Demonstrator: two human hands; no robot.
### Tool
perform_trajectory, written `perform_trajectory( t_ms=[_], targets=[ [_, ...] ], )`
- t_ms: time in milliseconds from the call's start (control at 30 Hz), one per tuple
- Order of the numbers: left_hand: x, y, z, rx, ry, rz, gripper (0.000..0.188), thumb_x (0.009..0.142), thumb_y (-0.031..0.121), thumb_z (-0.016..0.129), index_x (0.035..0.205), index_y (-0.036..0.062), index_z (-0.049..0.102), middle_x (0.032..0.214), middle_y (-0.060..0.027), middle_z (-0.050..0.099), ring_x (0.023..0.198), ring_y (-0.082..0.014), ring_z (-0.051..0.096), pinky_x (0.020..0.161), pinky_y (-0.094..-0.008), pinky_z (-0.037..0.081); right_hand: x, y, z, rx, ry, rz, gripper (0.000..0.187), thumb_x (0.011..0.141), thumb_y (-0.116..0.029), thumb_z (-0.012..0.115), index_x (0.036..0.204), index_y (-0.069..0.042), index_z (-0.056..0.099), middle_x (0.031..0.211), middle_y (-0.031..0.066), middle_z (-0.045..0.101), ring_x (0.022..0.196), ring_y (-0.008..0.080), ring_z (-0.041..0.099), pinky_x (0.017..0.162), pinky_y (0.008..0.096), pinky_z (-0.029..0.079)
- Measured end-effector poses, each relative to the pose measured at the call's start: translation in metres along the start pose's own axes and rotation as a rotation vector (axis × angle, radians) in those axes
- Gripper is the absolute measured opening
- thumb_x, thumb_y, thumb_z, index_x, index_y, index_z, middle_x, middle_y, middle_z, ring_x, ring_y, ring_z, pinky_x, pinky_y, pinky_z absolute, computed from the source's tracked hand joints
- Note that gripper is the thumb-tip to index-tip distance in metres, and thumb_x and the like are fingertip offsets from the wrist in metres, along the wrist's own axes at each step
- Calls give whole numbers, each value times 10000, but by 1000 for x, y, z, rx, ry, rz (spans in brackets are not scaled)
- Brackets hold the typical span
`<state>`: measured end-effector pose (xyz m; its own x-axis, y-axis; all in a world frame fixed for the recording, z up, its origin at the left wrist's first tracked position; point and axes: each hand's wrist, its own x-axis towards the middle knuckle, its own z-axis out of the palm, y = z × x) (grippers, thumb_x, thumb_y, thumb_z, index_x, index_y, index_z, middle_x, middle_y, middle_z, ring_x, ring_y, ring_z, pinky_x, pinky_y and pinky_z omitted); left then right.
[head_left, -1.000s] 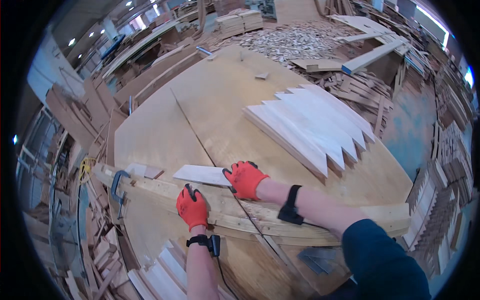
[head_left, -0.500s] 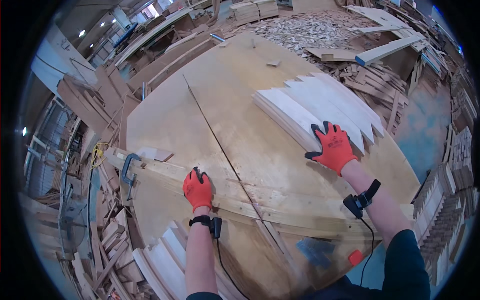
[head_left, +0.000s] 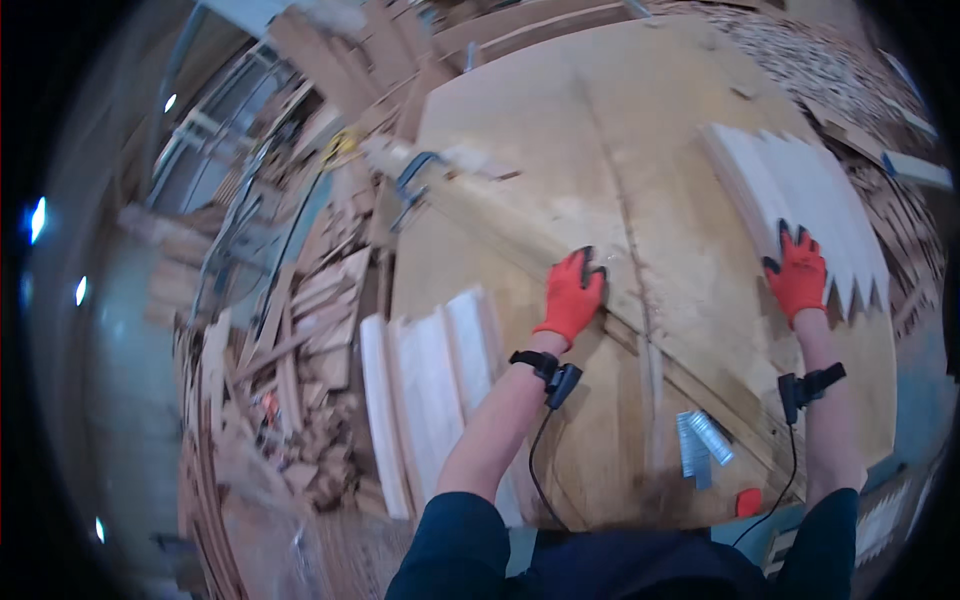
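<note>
My left hand point(head_left: 573, 297), in a red glove with black fingertips, rests on a long wooden batten point(head_left: 490, 225) that crosses the worktable. Its fingers point forward, slightly curled and a little apart, with nothing visible in them. My right hand point(head_left: 798, 270), gloved the same way, lies with spread fingers on the near end of a stack of pale boards point(head_left: 815, 190) with pointed ends. A blue C-clamp point(head_left: 415, 180) grips the far left end of the batten. Both wrists carry black straps with small cabled devices.
Grey ridged metal strips point(head_left: 703, 440) and a red object point(head_left: 748, 502) lie near the table's front edge. More pale boards point(head_left: 430, 370) are at the left edge. Wood scraps point(head_left: 320, 370) pile up beyond it. A dark seam point(head_left: 640, 270) splits the plywood tabletop point(head_left: 520, 120).
The view has swung left, shifting the scene rightward. My left hand has slid right along the batten, away from the clamp, and its fingers have loosened. My right hand remains on the stack.
</note>
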<state>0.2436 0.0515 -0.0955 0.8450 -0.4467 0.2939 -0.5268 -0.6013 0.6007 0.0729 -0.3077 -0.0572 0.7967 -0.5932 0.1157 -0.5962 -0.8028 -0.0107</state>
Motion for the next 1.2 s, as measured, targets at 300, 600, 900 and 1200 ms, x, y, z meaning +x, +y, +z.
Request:
perform_trajectory(
  t_ms=[300,600,900,1200],
  targets=[
    [-157,64,-152,255,48,58,490,840,189,724,1282,9,613,1301,-208,606,1250,-411,530,1079,-478,417,-56,9,-20,440,226,-227,597,853,-282,758,1381,-73,576,1393,176,574,1309,344,515,1072,446,431],
    [-320,123,-199,-20,52,-460,279,932,52,528,1142,-39,686,1015,-165,735,979,-260,704,903,-361,521,-165,106,-62,1117,144,48,302,892,-88,660,1179,-2,698,1070,129,749,928,223,718,829,325,540],
    [-284,152,-106,-108,-963,-102,325,921,212,649,1191,39,699,1025,-196,734,973,-351,710,862,-400,539,-341,271,-91,952,601,747,282,948,-168,644,1157,12,703,955,115,767,810,159,694,729,306,523],
    [-299,156,-83,47,-1388,-18,405,967,343,580,1174,13,688,1082,-225,710,1038,-431,650,900,-457,516,-663,230,-1,564,-567,1094,442,889,-459,611,1022,-54,728,994,194,729,938,395,685,853,498,527]
  ],
)
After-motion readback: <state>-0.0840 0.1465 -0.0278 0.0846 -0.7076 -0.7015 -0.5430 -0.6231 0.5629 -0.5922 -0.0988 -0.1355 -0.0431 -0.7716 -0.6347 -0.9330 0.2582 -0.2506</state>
